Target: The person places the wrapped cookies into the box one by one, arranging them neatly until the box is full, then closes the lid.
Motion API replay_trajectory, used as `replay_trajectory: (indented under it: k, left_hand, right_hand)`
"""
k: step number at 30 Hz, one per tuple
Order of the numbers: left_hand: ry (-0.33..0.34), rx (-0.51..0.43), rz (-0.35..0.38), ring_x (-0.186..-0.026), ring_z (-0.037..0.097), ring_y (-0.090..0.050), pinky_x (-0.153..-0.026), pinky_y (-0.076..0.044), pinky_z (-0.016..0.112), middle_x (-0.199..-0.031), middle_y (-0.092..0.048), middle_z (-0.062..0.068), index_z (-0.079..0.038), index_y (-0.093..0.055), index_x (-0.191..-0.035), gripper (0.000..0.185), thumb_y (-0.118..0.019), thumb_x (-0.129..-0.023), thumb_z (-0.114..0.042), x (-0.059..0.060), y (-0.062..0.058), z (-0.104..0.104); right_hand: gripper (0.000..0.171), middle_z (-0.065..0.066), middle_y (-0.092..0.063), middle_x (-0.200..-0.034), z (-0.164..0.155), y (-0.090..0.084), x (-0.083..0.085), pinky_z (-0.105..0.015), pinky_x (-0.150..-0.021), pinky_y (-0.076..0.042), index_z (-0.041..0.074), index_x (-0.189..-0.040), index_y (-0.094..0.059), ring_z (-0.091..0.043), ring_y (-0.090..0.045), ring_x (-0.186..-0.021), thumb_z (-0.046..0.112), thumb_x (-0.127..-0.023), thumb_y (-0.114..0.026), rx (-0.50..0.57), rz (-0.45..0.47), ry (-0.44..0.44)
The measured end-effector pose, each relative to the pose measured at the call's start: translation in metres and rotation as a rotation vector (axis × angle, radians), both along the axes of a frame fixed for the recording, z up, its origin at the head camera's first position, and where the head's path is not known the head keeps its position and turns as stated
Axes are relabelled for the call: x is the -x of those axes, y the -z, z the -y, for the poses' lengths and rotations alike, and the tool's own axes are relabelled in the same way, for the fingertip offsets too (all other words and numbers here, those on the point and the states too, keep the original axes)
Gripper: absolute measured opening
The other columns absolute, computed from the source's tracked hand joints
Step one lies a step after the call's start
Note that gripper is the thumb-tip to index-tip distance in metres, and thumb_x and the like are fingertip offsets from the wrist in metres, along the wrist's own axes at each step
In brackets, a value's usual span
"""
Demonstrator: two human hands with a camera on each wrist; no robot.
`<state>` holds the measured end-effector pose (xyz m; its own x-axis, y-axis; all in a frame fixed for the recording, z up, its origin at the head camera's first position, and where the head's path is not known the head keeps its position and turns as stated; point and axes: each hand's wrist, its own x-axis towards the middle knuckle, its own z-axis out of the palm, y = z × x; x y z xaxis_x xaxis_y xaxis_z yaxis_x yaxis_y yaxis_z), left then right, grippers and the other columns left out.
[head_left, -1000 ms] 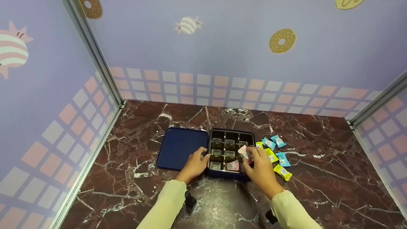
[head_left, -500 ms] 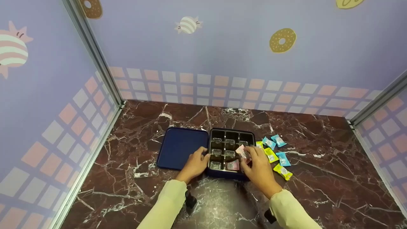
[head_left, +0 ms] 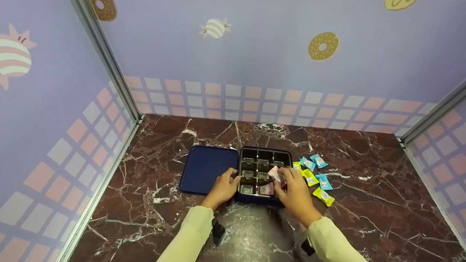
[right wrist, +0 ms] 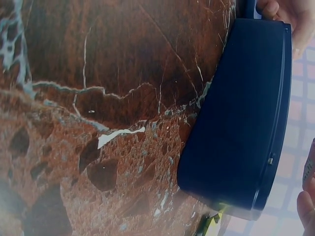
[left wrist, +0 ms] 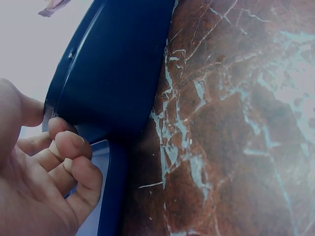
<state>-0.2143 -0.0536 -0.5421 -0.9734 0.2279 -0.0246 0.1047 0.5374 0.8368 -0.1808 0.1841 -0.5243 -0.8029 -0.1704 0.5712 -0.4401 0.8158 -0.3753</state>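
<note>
A dark blue box (head_left: 259,200) with a black divided insert stands in the middle of the table. My left hand (head_left: 224,185) holds its near left corner, thumb over the rim and fingers against the outer wall in the left wrist view. Above the right side of the box, my right hand (head_left: 296,193) pinches a pink wrapped candy (head_left: 275,173) between thumb and fingers. Another pink candy (head_left: 267,189) lies in the front middle compartment. The compartments in the left column and back row look bare; my right hand hides the front right one.
The blue lid (head_left: 209,169) lies flat against the box's left side. Right of the box, several candies are scattered, among them a yellow candy (head_left: 324,197) and a blue candy (head_left: 324,182). Patterned panels (head_left: 255,54) enclose the marble-look table (head_left: 371,174).
My right hand has shifted slightly left over the box with the pink candy. My left hand, the box and the lid have stayed in place.
</note>
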Motion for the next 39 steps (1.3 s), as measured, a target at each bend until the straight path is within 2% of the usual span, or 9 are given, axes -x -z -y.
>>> replay_trajectory:
  k: [9, 17, 21, 29, 39]
  left_hand:
    - [-0.009, -0.008, -0.003, -0.054, 0.012, -0.038, -0.056, -0.033, 0.027, -0.062, -0.040, -0.004, 0.000, -0.055, -0.123, 0.030, -0.052, -0.099, -0.018, -0.0009, -0.0012, -0.0001]
    - [-0.004, -0.006, 0.001, -0.054, 0.012, -0.038, -0.056, -0.033, 0.027, -0.062, -0.041, -0.004, -0.001, -0.054, -0.124, 0.031, -0.052, -0.099, -0.019, 0.0000, 0.0002, 0.0002]
    - [-0.006, -0.006, -0.010, -0.054, 0.013, -0.038, -0.056, -0.033, 0.027, -0.062, -0.041, -0.004, -0.001, -0.055, -0.123, 0.030, -0.052, -0.099, -0.019, -0.0004, 0.0009, 0.0004]
    - [-0.004, 0.009, 0.015, -0.057, 0.013, -0.040, -0.058, -0.034, 0.028, -0.065, -0.043, -0.003, -0.004, -0.055, -0.125, 0.031, -0.051, -0.100, -0.022, 0.0019, 0.0011, -0.0016]
    - [-0.003, 0.008, -0.013, -0.056, 0.012, -0.040, -0.057, -0.034, 0.027, -0.065, -0.043, -0.003, -0.002, -0.056, -0.124, 0.031, -0.052, -0.099, -0.020, 0.0007, 0.0009, 0.0005]
  right_hand:
    - [0.034, -0.006, -0.061, -0.101, 0.0025, -0.0008, -0.0001, -0.034, -0.073, -0.047, 0.007, -0.109, -0.063, -0.016, -0.052, -0.083, 0.008, -0.077, -0.076, -0.002, -0.037, -0.012]
    - [0.034, -0.005, -0.060, -0.101, 0.0054, 0.0008, -0.0002, -0.033, -0.073, -0.047, 0.008, -0.110, -0.063, -0.016, -0.053, -0.084, 0.008, -0.078, -0.075, -0.008, -0.009, -0.009]
    - [0.034, -0.006, -0.061, -0.101, 0.0060, 0.0022, 0.0004, -0.035, -0.075, -0.048, 0.007, -0.110, -0.064, -0.017, -0.054, -0.084, 0.008, -0.078, -0.075, -0.018, -0.034, -0.023]
    - [0.035, -0.006, -0.061, -0.099, 0.0055, 0.0035, 0.0014, -0.036, -0.077, -0.046, 0.006, -0.108, -0.064, -0.019, -0.054, -0.086, 0.008, -0.075, -0.076, -0.038, -0.076, -0.028]
    - [0.033, -0.005, -0.062, -0.099, 0.0100, 0.0017, 0.0011, -0.034, -0.073, -0.044, 0.007, -0.108, -0.065, -0.018, -0.051, -0.083, 0.007, -0.076, -0.074, -0.049, -0.075, -0.039]
